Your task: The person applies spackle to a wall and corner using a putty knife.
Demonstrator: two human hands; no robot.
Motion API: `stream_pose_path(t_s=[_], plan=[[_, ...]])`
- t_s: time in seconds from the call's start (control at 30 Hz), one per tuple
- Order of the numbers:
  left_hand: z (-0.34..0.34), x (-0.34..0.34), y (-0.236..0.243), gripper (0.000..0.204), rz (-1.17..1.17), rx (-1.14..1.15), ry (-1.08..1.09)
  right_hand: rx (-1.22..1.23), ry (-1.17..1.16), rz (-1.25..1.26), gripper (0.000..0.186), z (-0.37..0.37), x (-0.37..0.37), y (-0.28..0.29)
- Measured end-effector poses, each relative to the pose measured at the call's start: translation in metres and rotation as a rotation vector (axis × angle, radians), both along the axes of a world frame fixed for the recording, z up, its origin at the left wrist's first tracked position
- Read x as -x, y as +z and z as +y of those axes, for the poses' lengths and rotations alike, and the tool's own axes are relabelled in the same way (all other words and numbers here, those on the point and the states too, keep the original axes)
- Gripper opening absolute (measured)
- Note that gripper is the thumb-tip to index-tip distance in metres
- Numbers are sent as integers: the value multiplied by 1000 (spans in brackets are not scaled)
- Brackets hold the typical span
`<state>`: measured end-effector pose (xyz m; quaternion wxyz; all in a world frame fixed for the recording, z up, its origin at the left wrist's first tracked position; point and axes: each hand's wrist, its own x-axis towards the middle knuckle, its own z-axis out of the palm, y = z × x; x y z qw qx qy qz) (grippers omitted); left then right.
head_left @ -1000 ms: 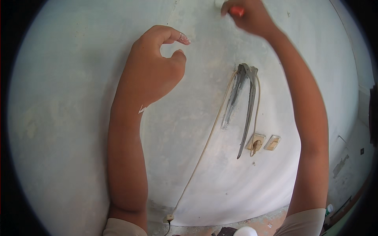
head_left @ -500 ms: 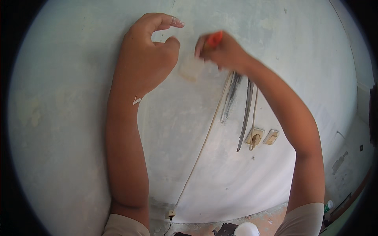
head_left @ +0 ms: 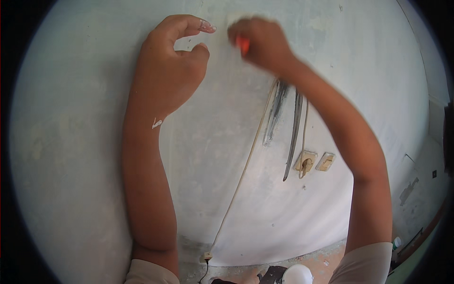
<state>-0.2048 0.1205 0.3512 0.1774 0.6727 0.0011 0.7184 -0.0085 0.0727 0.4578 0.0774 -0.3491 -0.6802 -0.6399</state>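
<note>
A pale grey-white wall [head_left: 203, 142] fills most of the view. My left hand [head_left: 175, 52] is raised close to it on the left, fingers curved, with a gap between thumb and forefinger and nothing visible in it. White smears mark its fingertips and wrist. To its right, my right hand [head_left: 262, 42] is closed around an orange-handled flat tool [head_left: 243, 45], with the orange end pointing down. The tool's pale head shows faintly above the fist against the wall; blur hides whether it is a brush or a scraper.
A light cable [head_left: 241, 182] runs down the wall to a small connector [head_left: 207, 256]. Right of it are a dark strip [head_left: 293, 137], a socket with a plug in it [head_left: 306, 163] and a switch [head_left: 326, 162]. A round white object [head_left: 298, 274] is at the bottom.
My right hand has moved up and slightly left; the tool's pale head has swung from below the hand to above it. My left hand has shifted slightly left.
</note>
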Motion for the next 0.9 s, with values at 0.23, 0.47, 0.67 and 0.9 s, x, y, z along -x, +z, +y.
stream_pose_path(t_s=[0.23,0.47,0.67,0.9], plan=[[-7,-2,2,29,75,40,-18,728,-242,221,13,-61,-2,-165],[-4,-9,-2,27,182,-85,-159,632,49,842,15,-60,-25,-24],[0,-12,-4,26,177,-189,-181,-2,-17,549,9,-75,10,57],[-11,-8,-3,25,215,-197,-122,-98,-163,183,25,-41,-40,-65]])
